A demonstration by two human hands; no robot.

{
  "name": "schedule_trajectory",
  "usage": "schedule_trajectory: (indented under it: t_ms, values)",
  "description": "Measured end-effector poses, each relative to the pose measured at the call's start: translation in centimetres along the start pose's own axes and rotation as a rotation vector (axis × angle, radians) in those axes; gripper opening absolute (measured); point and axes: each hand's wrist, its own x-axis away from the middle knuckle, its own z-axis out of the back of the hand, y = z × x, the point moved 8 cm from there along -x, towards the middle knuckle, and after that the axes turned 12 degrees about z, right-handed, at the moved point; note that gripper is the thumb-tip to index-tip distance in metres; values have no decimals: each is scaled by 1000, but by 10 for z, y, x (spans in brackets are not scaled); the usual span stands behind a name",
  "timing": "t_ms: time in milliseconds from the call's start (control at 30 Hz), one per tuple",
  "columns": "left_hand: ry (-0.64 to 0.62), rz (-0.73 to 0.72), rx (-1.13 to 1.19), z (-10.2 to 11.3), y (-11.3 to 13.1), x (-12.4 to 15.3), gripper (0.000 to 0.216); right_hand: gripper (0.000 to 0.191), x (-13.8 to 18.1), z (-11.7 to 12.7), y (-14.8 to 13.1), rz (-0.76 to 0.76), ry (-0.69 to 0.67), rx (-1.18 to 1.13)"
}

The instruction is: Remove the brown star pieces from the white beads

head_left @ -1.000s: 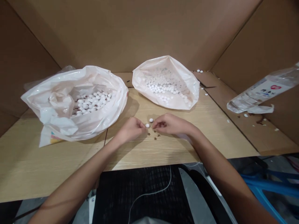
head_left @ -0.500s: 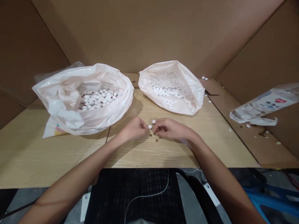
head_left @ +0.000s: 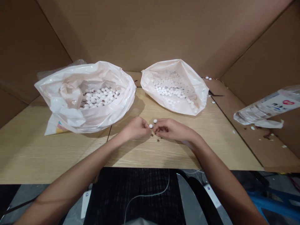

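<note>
Above the wooden tabletop, my left hand point(head_left: 138, 128) is closed in a pinch on a small white round piece point(head_left: 151, 126) at its fingertips. Facing it from the right, my right hand point(head_left: 170, 129) has its fingers curled together; a tiny brown bit shows at the tips, too small to make out. A second white round piece point(head_left: 155, 121) lies just beyond the fingers. Small brown stars lie on the table below the hands, one brown star point(head_left: 158, 140) in plain sight and others partly hidden.
At the back left stands an open white plastic bag point(head_left: 126, 103) of white round pieces mixed with brown bits. Another open white bag point(head_left: 201, 93), right of centre, holds white pieces. A clear plastic bottle point(head_left: 264, 107) lies tilted at the right, near scattered pieces on cardboard. Cardboard walls point(head_left: 140, 31) surround the table.
The view has shifted slightly. Both hands stay almost where they were, the left still pinching the white piece; the right fingers look a little more spread.
</note>
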Motion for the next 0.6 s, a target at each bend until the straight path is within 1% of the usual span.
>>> schedule_trajectory:
  t_ms: [133,233,333,600]
  values:
    - [6,4,-3,0,-1,-1,14,11,1,2,-2,0,33,0]
    - [17,-13,-5,2,-3,-3,14,8,4,8,1,-92,61,-7]
    - [20,-17,-13,2,-4,-4,16,10,8,14,3,-182,90,-39]
    - [8,-12,-19,0,-3,-3,19,15,11,22,2,-197,127,-58]
